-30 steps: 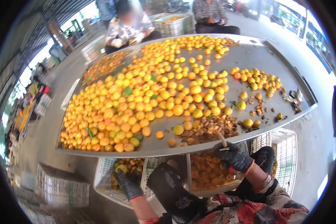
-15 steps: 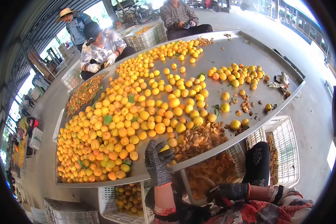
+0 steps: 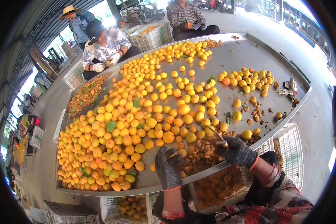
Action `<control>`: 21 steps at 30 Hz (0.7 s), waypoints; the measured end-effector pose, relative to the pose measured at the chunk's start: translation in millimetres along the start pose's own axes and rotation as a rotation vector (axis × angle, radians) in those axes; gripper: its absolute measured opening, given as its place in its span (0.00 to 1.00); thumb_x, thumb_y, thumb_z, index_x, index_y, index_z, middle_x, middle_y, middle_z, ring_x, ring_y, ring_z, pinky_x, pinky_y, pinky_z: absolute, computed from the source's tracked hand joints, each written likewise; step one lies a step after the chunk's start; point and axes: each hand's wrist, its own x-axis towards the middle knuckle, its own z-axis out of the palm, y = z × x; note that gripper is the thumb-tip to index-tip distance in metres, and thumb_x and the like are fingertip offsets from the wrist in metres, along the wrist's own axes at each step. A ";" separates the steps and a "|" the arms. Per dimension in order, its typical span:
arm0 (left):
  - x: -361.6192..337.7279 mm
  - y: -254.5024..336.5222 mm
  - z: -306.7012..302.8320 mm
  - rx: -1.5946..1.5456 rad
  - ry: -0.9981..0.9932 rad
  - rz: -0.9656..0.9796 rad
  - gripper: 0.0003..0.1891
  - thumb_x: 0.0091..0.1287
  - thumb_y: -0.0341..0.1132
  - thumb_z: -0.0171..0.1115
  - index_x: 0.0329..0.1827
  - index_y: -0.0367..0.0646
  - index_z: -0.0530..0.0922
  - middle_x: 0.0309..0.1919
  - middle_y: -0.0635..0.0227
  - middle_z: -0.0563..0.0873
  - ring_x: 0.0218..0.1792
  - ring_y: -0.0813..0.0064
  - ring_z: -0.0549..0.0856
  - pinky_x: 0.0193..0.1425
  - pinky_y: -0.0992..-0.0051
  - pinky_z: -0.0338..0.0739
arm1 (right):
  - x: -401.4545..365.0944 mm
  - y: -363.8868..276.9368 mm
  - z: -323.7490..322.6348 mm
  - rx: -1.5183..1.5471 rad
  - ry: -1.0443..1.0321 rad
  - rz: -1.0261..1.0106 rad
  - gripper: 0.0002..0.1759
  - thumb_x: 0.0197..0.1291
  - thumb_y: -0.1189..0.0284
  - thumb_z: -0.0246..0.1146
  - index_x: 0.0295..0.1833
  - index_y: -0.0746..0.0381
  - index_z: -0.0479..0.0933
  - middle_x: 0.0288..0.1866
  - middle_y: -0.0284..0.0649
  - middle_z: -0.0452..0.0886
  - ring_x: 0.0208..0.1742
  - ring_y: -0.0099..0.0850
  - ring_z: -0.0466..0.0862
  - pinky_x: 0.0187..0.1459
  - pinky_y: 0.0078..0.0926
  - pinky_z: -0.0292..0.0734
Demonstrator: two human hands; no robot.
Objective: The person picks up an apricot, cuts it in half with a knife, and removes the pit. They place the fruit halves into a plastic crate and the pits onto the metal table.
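My left hand (image 3: 168, 168), in a dark grey knit glove, is at the near edge of the metal table (image 3: 212, 167). Its fingers are apart, and no fruit shows between them. A loose apricot (image 3: 153, 167) lies just left of it. My right hand (image 3: 238, 152), gloved alike, is closed around a small knife (image 3: 223, 142); its thin, blurred blade points up and left over the table. Beneath the blade lies a heap of brown pits (image 3: 203, 152). A large pile of yellow-orange apricots (image 3: 112, 140) spreads to the left and away from me.
Below the near edge stand crates of apricots (image 3: 132, 209) and opened fruit (image 3: 216, 188); another white crate (image 3: 292, 149) is at right. A smaller apricot group (image 3: 246, 80) lies far right near a crumpled scrap (image 3: 288, 87). Co-workers (image 3: 104, 52) (image 3: 186, 20) sit across the table.
My right hand has risen from below the table edge to above the pits, carrying the knife. The yellow-green apricot seen in my left hand is no longer visible there.
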 end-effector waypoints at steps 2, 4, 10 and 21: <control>3.9 -4.7 -5.9 -0.008 -0.016 -0.008 0.21 0.66 0.43 0.48 0.56 0.39 0.65 0.42 0.56 0.77 0.29 0.69 0.82 0.26 0.73 0.80 | 42.4 -0.1 -4.0 0.326 0.058 -0.016 0.16 0.54 0.77 0.62 0.50 0.62 0.74 0.40 0.32 0.78 0.43 0.18 0.75 0.44 0.21 0.74; 8.2 -6.3 -9.9 -0.017 -0.033 -0.007 0.21 0.66 0.44 0.48 0.56 0.39 0.65 0.42 0.57 0.77 0.29 0.69 0.82 0.26 0.73 0.80 | 85.5 -10.8 -11.4 0.119 0.156 0.087 0.15 0.53 0.69 0.63 0.47 0.61 0.74 0.28 0.29 0.76 0.30 0.18 0.72 0.33 0.20 0.71; 4.3 -10.3 -7.4 0.181 -0.057 0.125 0.22 0.66 0.46 0.48 0.56 0.39 0.65 0.42 0.56 0.78 0.31 0.69 0.82 0.27 0.73 0.79 | 147.1 17.4 -37.9 -0.146 0.300 -0.029 0.20 0.52 0.65 0.60 0.50 0.62 0.71 0.32 0.44 0.79 0.32 0.32 0.79 0.35 0.31 0.75; 18.0 -26.3 0.0 0.023 -0.063 0.015 0.22 0.65 0.47 0.51 0.54 0.40 0.67 0.38 0.58 0.79 0.26 0.68 0.81 0.25 0.73 0.76 | 223.3 -18.6 20.2 -0.604 0.128 -0.100 0.29 0.46 0.55 0.62 0.54 0.57 0.69 0.47 0.47 0.77 0.50 0.44 0.76 0.50 0.38 0.70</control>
